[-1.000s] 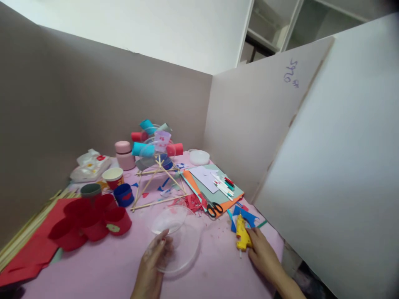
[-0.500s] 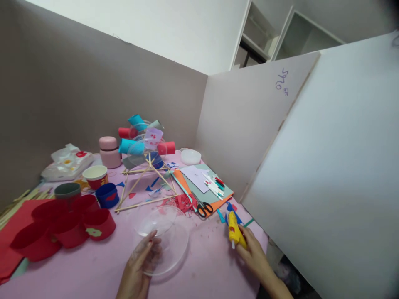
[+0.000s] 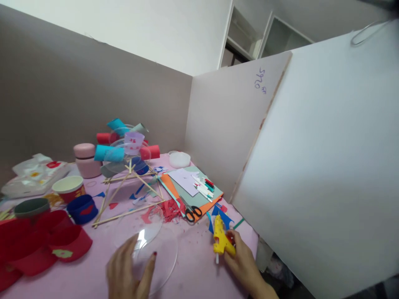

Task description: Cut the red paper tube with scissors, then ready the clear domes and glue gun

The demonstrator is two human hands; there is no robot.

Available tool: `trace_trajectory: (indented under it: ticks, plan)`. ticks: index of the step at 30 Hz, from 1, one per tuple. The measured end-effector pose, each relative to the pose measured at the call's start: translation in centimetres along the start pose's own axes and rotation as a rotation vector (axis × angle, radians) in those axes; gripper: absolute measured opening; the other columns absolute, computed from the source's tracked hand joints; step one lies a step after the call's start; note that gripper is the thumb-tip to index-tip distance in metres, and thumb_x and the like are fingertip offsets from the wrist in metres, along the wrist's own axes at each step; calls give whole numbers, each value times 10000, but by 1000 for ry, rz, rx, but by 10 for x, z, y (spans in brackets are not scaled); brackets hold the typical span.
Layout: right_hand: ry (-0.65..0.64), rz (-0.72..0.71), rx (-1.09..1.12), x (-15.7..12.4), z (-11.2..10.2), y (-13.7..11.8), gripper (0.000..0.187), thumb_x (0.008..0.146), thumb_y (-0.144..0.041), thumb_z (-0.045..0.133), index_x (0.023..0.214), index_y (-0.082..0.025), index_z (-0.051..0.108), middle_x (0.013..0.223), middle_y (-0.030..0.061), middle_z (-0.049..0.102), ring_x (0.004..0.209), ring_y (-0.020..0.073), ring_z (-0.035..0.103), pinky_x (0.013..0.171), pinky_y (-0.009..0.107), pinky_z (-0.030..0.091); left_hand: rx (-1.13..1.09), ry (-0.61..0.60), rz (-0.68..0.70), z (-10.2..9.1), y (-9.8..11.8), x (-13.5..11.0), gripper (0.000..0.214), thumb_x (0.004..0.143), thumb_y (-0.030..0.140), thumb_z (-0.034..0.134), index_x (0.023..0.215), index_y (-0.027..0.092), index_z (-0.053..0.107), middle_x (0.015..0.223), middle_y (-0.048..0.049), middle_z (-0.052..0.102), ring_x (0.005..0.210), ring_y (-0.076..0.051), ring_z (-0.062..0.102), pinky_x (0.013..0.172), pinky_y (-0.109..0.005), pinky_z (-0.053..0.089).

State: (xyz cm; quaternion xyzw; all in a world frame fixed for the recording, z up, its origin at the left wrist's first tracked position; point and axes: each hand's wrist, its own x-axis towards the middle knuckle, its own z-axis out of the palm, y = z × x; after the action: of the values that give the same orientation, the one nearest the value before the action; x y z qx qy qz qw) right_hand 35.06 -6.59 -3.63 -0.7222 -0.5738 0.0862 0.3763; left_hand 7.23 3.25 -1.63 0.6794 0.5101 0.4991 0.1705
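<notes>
My right hand (image 3: 245, 263) is wrapped round the handle of a yellow hot glue gun (image 3: 220, 238), a white glue stick poking out of its rear end. Over clear round plastic lids (image 3: 165, 259) on the pink table cover hovers my left hand (image 3: 126, 268), a little blurred, thumb and fingers spread apart; whether it touches them I cannot tell. Beyond stands a wheel-like model of clear discs with coloured paper tubes (image 3: 126, 151) on a wooden stick frame (image 3: 115, 193). Red paper rings (image 3: 70, 243) and a blue ring (image 3: 82, 209) stand at left.
Scissors (image 3: 192, 212) lie by paper sheets (image 3: 205, 203), with markers (image 3: 204, 189) on top. Red shreds (image 3: 171, 209) and blue scraps (image 3: 222, 216) are scattered about. A pink flask (image 3: 87, 160), a paper cup (image 3: 70, 189) and a tissue pack (image 3: 37, 176) stand at back left. White panels (image 3: 224, 124) border the table.
My left hand has turned from palm-up beside the lids to fingers-down over them. The glue gun stays in my right hand. The view has swung slightly right.
</notes>
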Motion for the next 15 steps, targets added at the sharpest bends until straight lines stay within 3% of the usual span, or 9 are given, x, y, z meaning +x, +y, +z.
trace_trajectory:
  ticks: [2, 3, 4, 8, 11, 15]
  plan:
    - [18, -44, -9, -3, 0, 2, 442, 752, -149, 490, 1180, -215, 401, 1109, 80, 642, 983, 213, 640, 826, 320, 512, -152, -280, 1, 11, 23, 4, 440, 762, 480, 538, 1121, 229, 584, 1183, -119, 602, 1168, -303, 478, 1044, -500, 289]
    - [21, -71, -13, -4, 0, 3, 444, 751, -144, 493, 1179, -216, 402, 1096, 77, 648, 975, 211, 644, 822, 315, 517, -232, -441, -69, 18, 35, 6, 405, 760, 478, 541, 1068, 228, 617, 1143, -116, 626, 1135, -300, 500, 1029, -486, 304]
    - [26, -100, -16, -5, 0, 5, 451, 748, -136, 495, 1182, -215, 401, 1086, 75, 652, 969, 208, 648, 820, 310, 522, -264, -529, -89, 27, 47, 8, 386, 764, 489, 531, 1024, 226, 641, 1081, -109, 658, 1052, -286, 553, 977, -456, 365]
    - [31, -220, -14, -10, -1, 12, 509, 739, -104, 505, 1224, -205, 391, 1127, 91, 642, 1026, 204, 635, 872, 296, 516, -352, -700, -151, 69, 76, 8, 354, 801, 465, 484, 954, 201, 664, 899, -75, 711, 816, -222, 634, 754, -336, 480]
    - [23, -278, 19, -14, -4, 16, 533, 752, -103, 515, 1258, -200, 380, 1163, 102, 634, 1067, 206, 619, 899, 292, 504, -414, -780, -198, 93, 79, 4, 340, 792, 452, 465, 805, 172, 656, 724, -39, 687, 678, -189, 623, 624, -291, 468]
    - [49, -274, 120, -17, -6, 16, 530, 739, -104, 544, 1246, -205, 423, 1152, 106, 651, 1051, 227, 630, 897, 303, 501, -422, -814, -260, 107, 77, 0, 323, 794, 444, 519, 624, 177, 579, 570, 22, 576, 548, -139, 549, 538, -273, 410]
